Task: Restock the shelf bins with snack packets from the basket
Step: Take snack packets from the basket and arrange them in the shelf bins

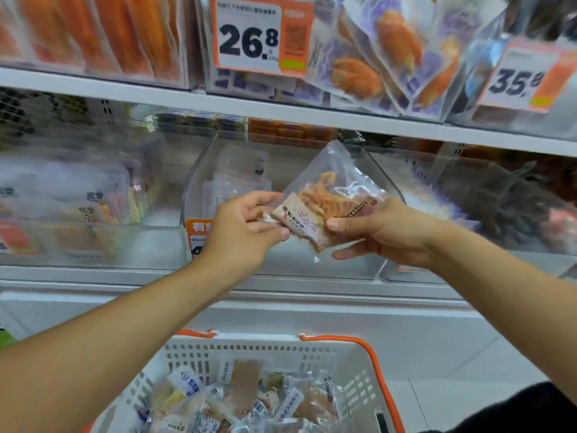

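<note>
A clear snack packet (331, 198) with orange strips inside and a printed label is held up in front of a clear shelf bin (281, 164). My left hand (246, 229) pinches its lower left corner. My right hand (384, 231) grips its right side, thumb on the front and fingers underneath. The bin behind it holds a few pale packets at its back. Below, the white basket (359, 389) with orange handles holds several mixed snack packets (249, 401).
Neighbouring clear bins (87, 198) on the same shelf hold other packets. The upper shelf carries bins of orange snack bags with price tags reading 26.8 (249, 39) and 35.8 (518, 79). A white shelf ledge (281, 289) runs below the bins.
</note>
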`<state>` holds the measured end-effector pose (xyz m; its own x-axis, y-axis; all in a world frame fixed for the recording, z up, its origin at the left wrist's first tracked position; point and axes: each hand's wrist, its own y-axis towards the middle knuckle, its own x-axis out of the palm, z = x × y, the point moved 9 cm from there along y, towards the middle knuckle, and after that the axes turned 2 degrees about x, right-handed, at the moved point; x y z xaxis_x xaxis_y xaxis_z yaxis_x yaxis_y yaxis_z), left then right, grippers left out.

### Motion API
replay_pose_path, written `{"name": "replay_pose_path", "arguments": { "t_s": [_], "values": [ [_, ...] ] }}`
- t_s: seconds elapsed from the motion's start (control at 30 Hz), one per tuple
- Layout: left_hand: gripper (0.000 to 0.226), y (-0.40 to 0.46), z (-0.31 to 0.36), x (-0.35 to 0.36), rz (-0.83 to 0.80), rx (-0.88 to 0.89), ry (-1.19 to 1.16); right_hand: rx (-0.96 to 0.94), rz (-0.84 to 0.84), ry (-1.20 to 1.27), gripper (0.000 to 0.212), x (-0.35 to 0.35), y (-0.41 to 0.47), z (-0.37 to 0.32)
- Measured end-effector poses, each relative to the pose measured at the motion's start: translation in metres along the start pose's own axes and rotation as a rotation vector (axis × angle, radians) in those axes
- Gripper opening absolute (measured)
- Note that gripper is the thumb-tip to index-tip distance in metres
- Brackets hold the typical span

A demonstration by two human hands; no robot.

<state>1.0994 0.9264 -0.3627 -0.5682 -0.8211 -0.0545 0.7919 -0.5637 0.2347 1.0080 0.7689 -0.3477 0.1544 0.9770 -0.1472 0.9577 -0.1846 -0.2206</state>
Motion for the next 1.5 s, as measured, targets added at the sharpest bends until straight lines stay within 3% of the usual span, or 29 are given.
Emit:
{"name": "replay_pose_path", "arguments": {
  "t_s": [0.2,0.33,0.43,0.5,0.6,0.7,0.73,0.83,1.0,1.13,1.27,1.5],
  "values": [
    [0.027,0.017,0.006,-0.027,0.213,-0.037,-0.118,0.031,0.449,-0.048,0.031,-0.07,0.057,-0.009],
    [0.018,0.024,0.016,-0.039,0.253,-0.068,-0.118,0.173,0.456,-0.221,0.033,-0.067,0.114,0.001],
    [0.012,0.031,0.024,-0.057,0.316,-0.043,-0.059,0.18,0.494,-0.286,0.02,-0.064,0.146,-0.003],
    [0.014,0.032,0.028,-0.073,0.39,0.006,0.044,0.129,0.52,-0.322,0.018,-0.064,0.149,-0.018],
    [0.019,0.028,0.041,-0.095,0.464,0.208,0.434,-0.015,0.472,-0.318,0.019,-0.061,0.128,-0.037],
    [0.022,0.028,0.041,-0.1,0.383,0.28,0.651,-0.142,0.551,-0.309,0.008,-0.073,0.082,-0.042],
    [0.026,0.029,0.039,-0.097,0.323,0.288,0.703,-0.18,0.55,-0.28,0.003,-0.074,0.069,-0.042],
    [0.037,0.026,0.035,-0.079,0.223,0.315,0.848,-0.237,0.371,-0.163,0.026,-0.052,0.053,-0.037],
    [0.021,0.02,0.041,-0.071,0.292,0.411,0.87,-0.179,0.126,-0.296,0.029,0.009,0.072,-0.035],
    [0.01,0.013,0.042,-0.102,0.494,0.376,0.664,-0.16,0.088,-0.462,0.026,0.044,0.098,-0.017],
    [0.01,0.016,0.031,-0.115,0.468,0.242,0.67,-0.172,0.129,-0.805,0.012,0.056,0.106,-0.015],
    [0.012,0.015,0.028,-0.119,0.47,0.236,0.692,-0.097,0.121,-0.485,0.019,0.057,0.103,-0.005]
  ]
}}
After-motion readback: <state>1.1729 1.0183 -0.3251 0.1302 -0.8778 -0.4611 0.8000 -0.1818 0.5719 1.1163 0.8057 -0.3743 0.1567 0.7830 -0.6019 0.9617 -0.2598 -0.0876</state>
